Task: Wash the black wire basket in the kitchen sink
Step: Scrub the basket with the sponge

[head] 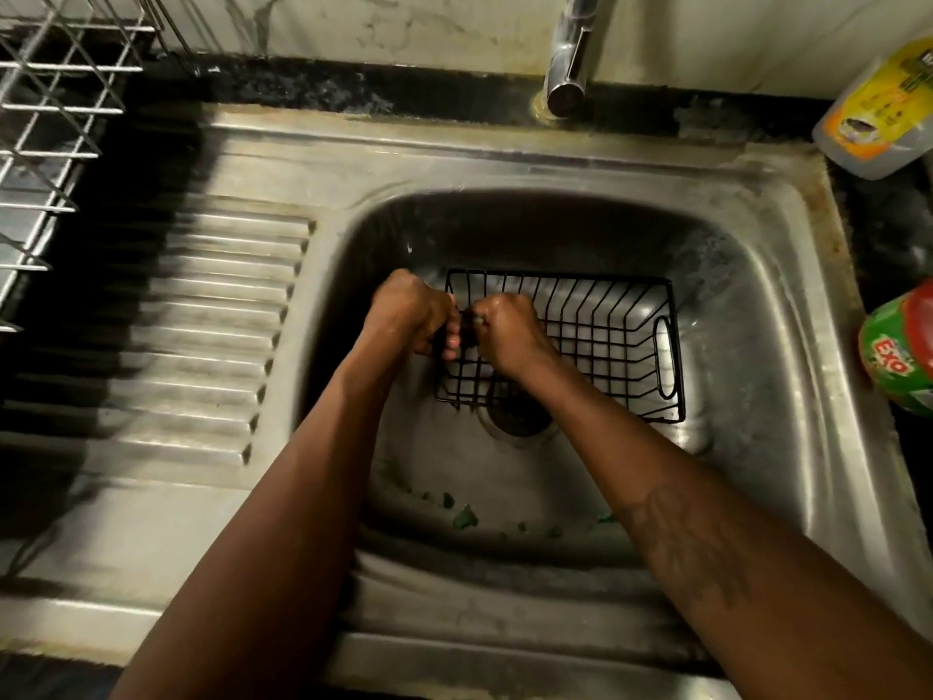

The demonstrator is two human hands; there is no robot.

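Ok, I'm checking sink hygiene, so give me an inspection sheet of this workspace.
Surface: steel sink, stained; ribbed drainboard on the left.
Job's things: black wire basket lies in the sink, partly over the drain.
Clutter: green scraps on the sink floor; yellow-labelled bottle and Exo tub on the right counter.
Grippers: left hand grips the basket's left end; right hand curled on the same end.
Cables: nothing seen.
Surroundings: tap at the back, no water visibly running; wire dish rack far left.
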